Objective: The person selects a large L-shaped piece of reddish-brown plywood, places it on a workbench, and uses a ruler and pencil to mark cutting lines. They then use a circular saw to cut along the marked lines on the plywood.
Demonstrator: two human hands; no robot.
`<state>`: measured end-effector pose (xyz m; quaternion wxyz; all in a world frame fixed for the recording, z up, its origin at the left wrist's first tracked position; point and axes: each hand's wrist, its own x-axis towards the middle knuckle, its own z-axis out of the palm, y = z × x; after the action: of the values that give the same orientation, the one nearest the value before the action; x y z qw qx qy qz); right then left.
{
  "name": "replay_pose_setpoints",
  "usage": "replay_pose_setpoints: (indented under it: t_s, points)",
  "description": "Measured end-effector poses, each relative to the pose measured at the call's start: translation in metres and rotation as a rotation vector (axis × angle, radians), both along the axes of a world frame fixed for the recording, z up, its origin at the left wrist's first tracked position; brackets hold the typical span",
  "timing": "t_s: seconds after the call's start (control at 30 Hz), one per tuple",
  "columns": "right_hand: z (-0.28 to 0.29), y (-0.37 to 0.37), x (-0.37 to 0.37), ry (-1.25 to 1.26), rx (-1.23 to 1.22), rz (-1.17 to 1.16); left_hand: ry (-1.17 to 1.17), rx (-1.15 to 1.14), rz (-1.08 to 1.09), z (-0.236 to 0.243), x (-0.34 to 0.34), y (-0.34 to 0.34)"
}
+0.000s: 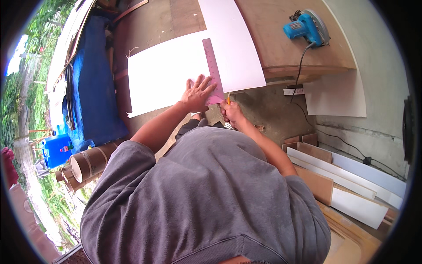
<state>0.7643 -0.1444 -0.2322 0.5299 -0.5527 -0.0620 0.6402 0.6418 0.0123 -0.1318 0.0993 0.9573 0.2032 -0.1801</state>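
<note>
One pink ruler [210, 57] lies on the white panel [162, 75], its near end at the panel's near right corner. My left hand [197, 94], fingers spread, rests across both; my right hand [233, 113] pinches a yellow pencil [228, 99] beside that corner. Farther right, a blue circular saw [304, 28] sits near the brown tabletop [277, 44]'s right edge.

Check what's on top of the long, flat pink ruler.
The bare left hand rests, fingers spread, partly on the near half of the ruler; the far end shows uncovered. Any markings under the hand can't be seen.
</note>
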Motion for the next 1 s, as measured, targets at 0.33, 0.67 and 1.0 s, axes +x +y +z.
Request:
replay_pose_setpoints:
  t_s: [0.33,0.67,1.0]
  points:
    - [0.009,-0.003,0.001,0.026,-0.012,-0.012,-0.023,-0.077,-0.053,0.004,-0.026,0.028]
    - [0.010,0.001,-0.002,-0.058,-0.037,0.004,-0.016,-0.035,-0.009,-0.005,0.006,0.005]
    - [0.008,0.000,0.000,-0.088,-0.042,0.039,-0.038,-0.072,0.057,0.001,0.006,0.006]
